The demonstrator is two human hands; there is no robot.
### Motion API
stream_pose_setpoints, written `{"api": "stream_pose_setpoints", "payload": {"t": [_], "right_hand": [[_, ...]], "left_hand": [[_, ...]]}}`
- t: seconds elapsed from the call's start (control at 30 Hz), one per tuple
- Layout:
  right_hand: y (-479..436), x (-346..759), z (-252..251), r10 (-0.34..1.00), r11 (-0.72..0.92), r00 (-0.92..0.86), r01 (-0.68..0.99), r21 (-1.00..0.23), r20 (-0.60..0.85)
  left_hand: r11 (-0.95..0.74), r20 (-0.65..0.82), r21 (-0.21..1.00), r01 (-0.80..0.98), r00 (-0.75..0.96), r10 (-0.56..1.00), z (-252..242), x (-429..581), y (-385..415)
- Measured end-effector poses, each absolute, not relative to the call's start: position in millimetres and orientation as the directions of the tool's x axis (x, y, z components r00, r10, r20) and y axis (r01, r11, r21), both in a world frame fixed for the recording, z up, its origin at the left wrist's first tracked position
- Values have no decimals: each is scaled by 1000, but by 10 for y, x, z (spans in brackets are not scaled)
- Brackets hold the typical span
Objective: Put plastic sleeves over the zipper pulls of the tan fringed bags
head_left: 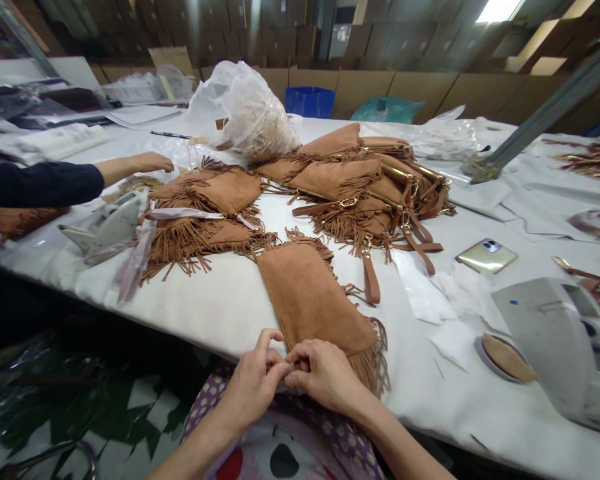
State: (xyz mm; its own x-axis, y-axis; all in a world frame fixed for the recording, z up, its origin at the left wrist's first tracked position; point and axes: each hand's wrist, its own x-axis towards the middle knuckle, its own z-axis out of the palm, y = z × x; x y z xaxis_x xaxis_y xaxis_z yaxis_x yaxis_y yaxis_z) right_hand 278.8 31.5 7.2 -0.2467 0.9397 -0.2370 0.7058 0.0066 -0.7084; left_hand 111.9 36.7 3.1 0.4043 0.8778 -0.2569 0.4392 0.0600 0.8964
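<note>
A tan suede pouch (310,293) with fringe lies at the table's near edge, its near end under my hands. My left hand (255,380) is closed in a pinch beside the pouch's near left corner, index finger bent up. My right hand (325,373) is pinched too, resting over that corner, its fingertips meeting the left ones. The small thing between the fingertips is hidden. More fringed pouches (230,190) lie to the left, behind the near one. A heap of pouches (335,177) with wrist straps (371,275) and gold clasps sits behind to the right.
A co-worker's hand (147,162) reaches in from the left, near a grey tape dispenser (117,220). Another dispenser (560,340), a phone (487,255) and white paper scraps (423,287) lie on the right. A stuffed plastic bag (245,110) stands behind; a metal post (550,107) rises at right.
</note>
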Motion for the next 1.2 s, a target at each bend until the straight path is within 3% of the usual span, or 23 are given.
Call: {"api": "stream_pose_setpoints", "payload": {"t": [0.27, 0.47, 0.63, 0.93, 1.2], "right_hand": [[293, 2798, 60, 949, -26, -219, 661, -750, -226], [288, 2823, 24, 940, 1, -266, 634, -774, -216], [285, 2823, -4, 944, 43, -274, 656, -753, -185], [297, 2848, 35, 928, 99, -331, 664, -741, -172], [279, 2854, 34, 924, 193, -366, 693, -695, -108]], "left_hand": [[272, -364, 923, 271, 390, 846, -150, 1033, 450], [577, -587, 792, 197, 505, 633, -48, 948, 468], [508, -598, 793, 335, 586, 547, -79, 962, 371], [224, -465, 859, 460, 521, 716, -129, 1021, 306], [39, -343, 808, 588, 416, 842, -75, 1112, 286]]}}
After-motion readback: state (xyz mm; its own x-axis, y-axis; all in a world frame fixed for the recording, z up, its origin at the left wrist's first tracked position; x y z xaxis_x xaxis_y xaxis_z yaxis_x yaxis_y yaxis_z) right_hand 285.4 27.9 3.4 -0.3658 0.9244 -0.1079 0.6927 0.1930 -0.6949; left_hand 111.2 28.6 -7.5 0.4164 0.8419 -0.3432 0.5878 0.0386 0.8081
